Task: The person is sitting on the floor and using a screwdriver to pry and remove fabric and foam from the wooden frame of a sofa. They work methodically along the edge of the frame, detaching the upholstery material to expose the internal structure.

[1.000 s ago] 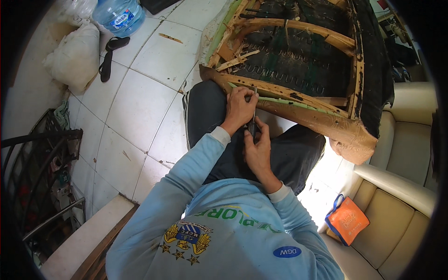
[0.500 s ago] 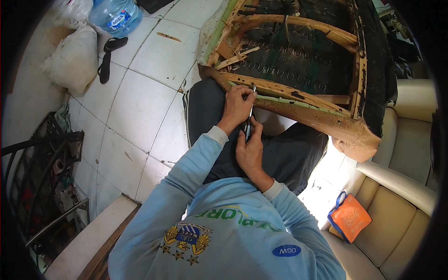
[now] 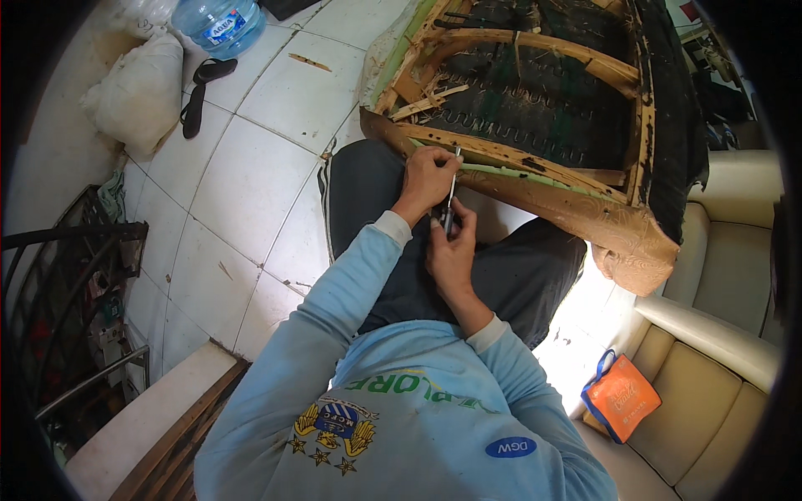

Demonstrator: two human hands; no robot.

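My right hand (image 3: 452,255) is closed round the dark handle of a screwdriver (image 3: 453,190), its metal shaft pointing away from me. The fingers of my left hand (image 3: 424,179) pinch the shaft close to its tip. Just beyond the tip is the near wooden rail (image 3: 510,161) of an upturned furniture frame, and I cannot tell whether the tip touches it. Brown covering (image 3: 576,215) with a pale green layer hangs loose along that rail. Inside the frame, zigzag springs (image 3: 493,127) lie over black cloth, with splintered wood (image 3: 430,102) at the left corner.
My legs (image 3: 368,209) are folded under the frame's near edge. To the left, white floor tiles (image 3: 238,179) carry sandals (image 3: 193,111), a white sack (image 3: 138,93) and a water jug (image 3: 221,29). A cream sofa (image 3: 710,359) with an orange bag (image 3: 622,397) stands at right; a black railing (image 3: 75,238) at left.
My right hand has shifted a little away from me along the screwdriver, toward my left hand. The view has turned slightly. Both hands keep their hold.
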